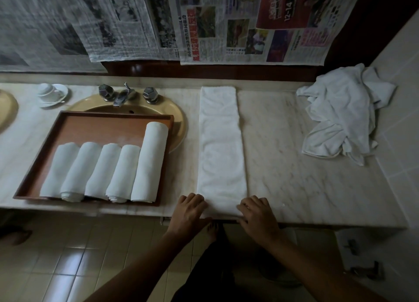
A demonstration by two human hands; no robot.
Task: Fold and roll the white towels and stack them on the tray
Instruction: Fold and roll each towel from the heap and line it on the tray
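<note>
A white towel (221,143) folded into a long narrow strip lies flat on the marble counter, running from the back wall to the front edge. My left hand (189,211) grips its near left corner and my right hand (258,213) grips its near right corner, fingers curled over the towel's end. To the left a brown wooden tray (68,129) holds several rolled white towels (102,172) side by side, the rightmost roll longer. A crumpled heap of white towels (340,113) lies at the counter's back right.
The tray partly covers a tan sink (179,124) with a metal tap (123,95). An upturned cup on a saucer (51,94) stands back left. Newspapers (204,22) hang on the wall. Bare marble (306,165) lies between strip and heap. Tiled floor below.
</note>
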